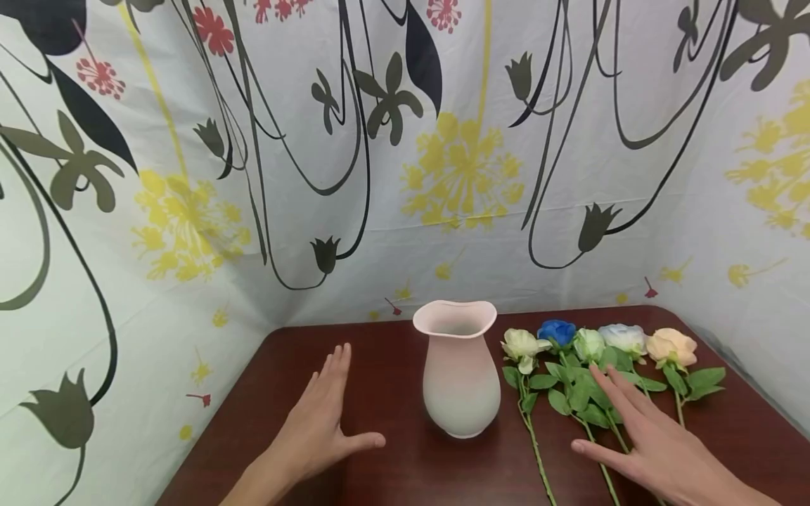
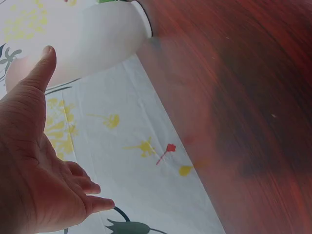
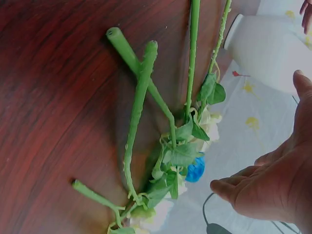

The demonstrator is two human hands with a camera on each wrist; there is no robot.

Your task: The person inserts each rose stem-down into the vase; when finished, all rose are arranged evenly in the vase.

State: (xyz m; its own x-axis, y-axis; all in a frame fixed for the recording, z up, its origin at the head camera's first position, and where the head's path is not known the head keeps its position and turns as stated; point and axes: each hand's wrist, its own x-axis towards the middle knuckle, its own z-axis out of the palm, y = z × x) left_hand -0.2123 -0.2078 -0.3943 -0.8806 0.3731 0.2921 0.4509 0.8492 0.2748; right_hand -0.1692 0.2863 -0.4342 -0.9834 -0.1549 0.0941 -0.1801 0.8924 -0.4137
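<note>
A vase (image 1: 460, 379) with a wavy rim, pink above fading to grey-white below, stands upright on the dark red table. To its left, my left hand (image 1: 316, 422) is held with fingers straight and thumb spread, holding nothing. My right hand (image 1: 658, 443) is likewise spread, over the stems of several artificial roses right of the vase. Their heads point to the far side: a cream rose (image 1: 524, 347), a blue rose (image 1: 557, 332), a pale green rose (image 1: 589, 345), a pale blue-white rose (image 1: 623, 339) and a peach rose (image 1: 672, 347). Green stems (image 3: 136, 112) show bare ends in the right wrist view.
The wooden table (image 1: 380, 365) has rounded far corners. Behind it and along both sides hangs a white curtain (image 1: 405, 267) printed with yellow, red and dark flowers. Rose leaves (image 1: 579, 390) overlap one another at the right.
</note>
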